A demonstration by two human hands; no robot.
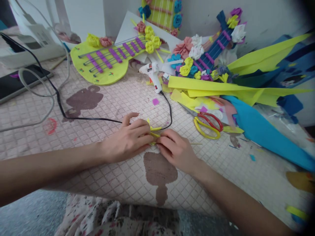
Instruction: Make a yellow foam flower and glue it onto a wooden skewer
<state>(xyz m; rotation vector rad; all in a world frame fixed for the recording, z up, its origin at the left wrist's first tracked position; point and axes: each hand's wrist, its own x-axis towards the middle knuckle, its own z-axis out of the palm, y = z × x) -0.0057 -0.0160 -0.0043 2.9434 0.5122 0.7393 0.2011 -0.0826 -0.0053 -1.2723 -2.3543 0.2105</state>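
My left hand (130, 137) and my right hand (177, 149) meet over the patterned cloth, fingers bent and pinching a small yellow paper piece (155, 129). Narrow yellow strips stick out between the fingertips; the rest of it is covered by the fingers. A thin pale stick (196, 143) shows just right of my right hand; whether it joins the yellow piece I cannot tell. Beyond the hands lies a white glue gun (154, 78) with a black cord (169, 111). Scissors (208, 126) with red and yellow handles rest to the right.
A yellow paper guitar (110, 70) with purple strips and a blue one (216, 49) with paper flowers lie at the back. Yellow paper sheets (221, 86) and a blue sheet (265, 127) spread right. At left are a phone (23, 80) and a grey cable (52, 101).
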